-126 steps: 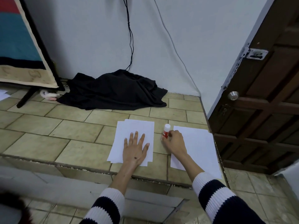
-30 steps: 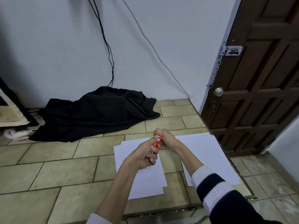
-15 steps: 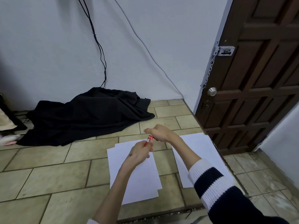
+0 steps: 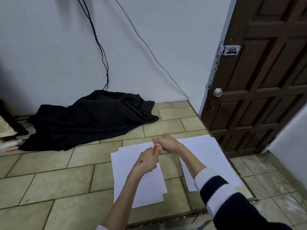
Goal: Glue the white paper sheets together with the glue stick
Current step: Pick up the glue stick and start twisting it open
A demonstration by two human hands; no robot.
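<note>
Red glue stick [image 4: 155, 148] mostly hidden by fingers [image 4: 153, 161].

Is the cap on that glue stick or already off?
Cannot tell. The left hand grips the red glue stick and the right hand is closed over its top end, hiding the cap.

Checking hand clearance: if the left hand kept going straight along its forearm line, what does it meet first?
Almost at once the right hand. The left hand grips the red glue stick, whose far end the right hand's fingers hold. Past that lies bare floor tile, though depth is unclear.
</note>
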